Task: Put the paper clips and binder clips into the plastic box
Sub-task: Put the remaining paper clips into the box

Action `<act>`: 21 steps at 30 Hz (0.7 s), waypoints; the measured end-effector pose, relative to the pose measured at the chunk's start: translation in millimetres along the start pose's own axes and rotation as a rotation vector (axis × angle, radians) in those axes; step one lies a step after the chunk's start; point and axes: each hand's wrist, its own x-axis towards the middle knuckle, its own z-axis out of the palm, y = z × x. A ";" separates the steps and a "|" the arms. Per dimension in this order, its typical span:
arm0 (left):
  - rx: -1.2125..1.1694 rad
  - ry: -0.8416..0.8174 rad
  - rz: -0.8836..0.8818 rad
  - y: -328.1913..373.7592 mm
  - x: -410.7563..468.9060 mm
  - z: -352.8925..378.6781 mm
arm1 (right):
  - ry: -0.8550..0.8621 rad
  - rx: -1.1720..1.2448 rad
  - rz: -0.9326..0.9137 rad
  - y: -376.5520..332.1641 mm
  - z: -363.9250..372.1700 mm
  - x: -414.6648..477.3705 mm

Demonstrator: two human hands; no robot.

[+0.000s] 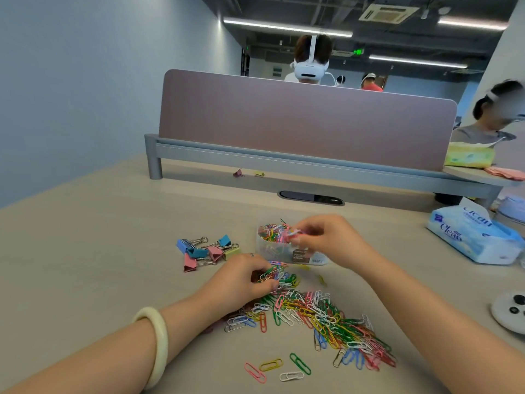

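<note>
The grip of the right hand (326,243) pinches a few paper clips (293,234) over the part-filled plastic box (272,250); the left hand (241,277) curls round a bunch from the loose pile (318,317) nearer the person. Binder clips (206,251) lie left of the box on the bench (99,251).

Eight binder clips (214,253) in all: six bunched, two far back. One plastic box (279,251). Too many heaped paper clips (312,314) to count, four lying apart; two tissue packs (474,237) too.
</note>
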 end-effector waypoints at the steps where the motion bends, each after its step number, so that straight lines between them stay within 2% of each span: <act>1: 0.001 0.001 0.001 -1.1 0.1 0.3 | 0.018 -0.052 -0.002 -1.6 -1.5 10.2; 4: -0.010 0.006 -0.011 -2.6 0.1 -0.8 | 0.020 -0.195 0.024 1.1 -1.6 35.7; 9: -0.018 0.032 -0.013 -5.0 -0.5 -2.6 | -0.108 -0.418 0.047 8.9 2.4 46.1; 14: -0.029 0.017 -0.031 -2.1 1.5 -3.8 | -0.130 -0.400 0.025 13.1 3.0 41.0; 21: -0.173 0.040 -0.107 13.9 31.3 -20.4 | 0.069 -0.325 0.016 20.4 -2.0 32.2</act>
